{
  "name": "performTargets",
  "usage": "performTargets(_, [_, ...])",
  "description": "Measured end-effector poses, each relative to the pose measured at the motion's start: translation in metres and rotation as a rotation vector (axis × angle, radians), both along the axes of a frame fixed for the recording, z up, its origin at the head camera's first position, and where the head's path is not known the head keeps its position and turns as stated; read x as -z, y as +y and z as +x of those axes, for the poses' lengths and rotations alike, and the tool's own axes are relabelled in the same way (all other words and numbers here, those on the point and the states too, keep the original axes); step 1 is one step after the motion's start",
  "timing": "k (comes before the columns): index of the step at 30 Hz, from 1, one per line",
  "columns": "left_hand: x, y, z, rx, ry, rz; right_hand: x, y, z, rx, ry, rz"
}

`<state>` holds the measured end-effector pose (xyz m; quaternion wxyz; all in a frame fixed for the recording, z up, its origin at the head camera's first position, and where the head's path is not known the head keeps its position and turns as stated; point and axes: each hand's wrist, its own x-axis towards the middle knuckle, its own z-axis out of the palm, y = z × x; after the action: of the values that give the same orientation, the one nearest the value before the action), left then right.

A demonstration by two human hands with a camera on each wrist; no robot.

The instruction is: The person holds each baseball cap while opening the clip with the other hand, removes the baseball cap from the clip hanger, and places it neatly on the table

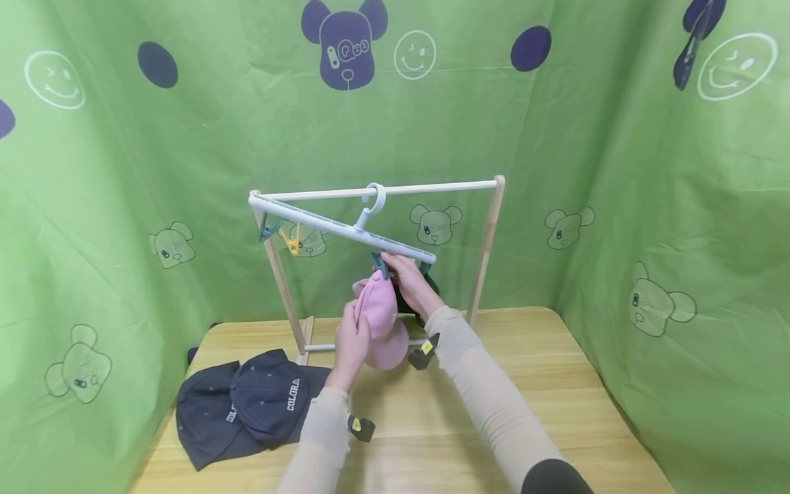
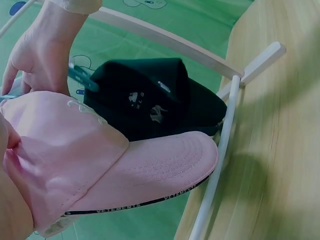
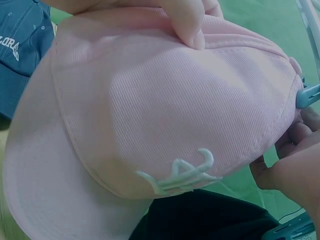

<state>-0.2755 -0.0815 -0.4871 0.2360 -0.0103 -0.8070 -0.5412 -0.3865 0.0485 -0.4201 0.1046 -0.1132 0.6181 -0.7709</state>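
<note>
Below the right half of the pale hanger (image 1: 321, 223), the left hand (image 1: 352, 341) pinches the pink baseball cap (image 1: 379, 307); whether the right hand (image 1: 412, 281) squeezes the teal clip (image 1: 379, 265), I cannot tell. Clipping seems underway; next calls for checking the clip's bite.

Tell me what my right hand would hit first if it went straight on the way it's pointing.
Beyond the teal clip at its fingertips, your right hand would probably meet the pale hanger bar first, though depth is unclear.
</note>
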Motion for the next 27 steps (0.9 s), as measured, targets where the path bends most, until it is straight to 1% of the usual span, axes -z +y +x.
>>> performTargets(5, [0.0019,-0.0022,0.0,-0.03,0.012,-0.032,-0.0016,-0.0004,0.0013,-0.022,0.015,0.033])
performTargets(10, [0.0049,-0.0029,-0.0009,-0.035,0.029,-0.06,-0.0026,0.0003,0.0016,-0.038,0.033,0.033])
performTargets(18, [0.006,-0.0007,0.0027,-0.03,0.041,-0.043,-0.0024,0.0024,0.0025,-0.065,0.029,-0.006])
performTargets(21, [0.0053,0.0012,0.0046,-0.027,0.048,-0.036,-0.0021,0.0018,0.0034,-0.062,0.02,-0.04])
performTargets(25, [0.0043,0.0029,0.0067,-0.02,0.041,-0.033,-0.0011,-0.0004,0.0037,-0.048,0.006,-0.093])
performTargets(27, [0.0035,0.0035,0.0082,-0.011,0.041,-0.029,-0.0006,-0.0013,0.004,-0.039,-0.006,-0.099])
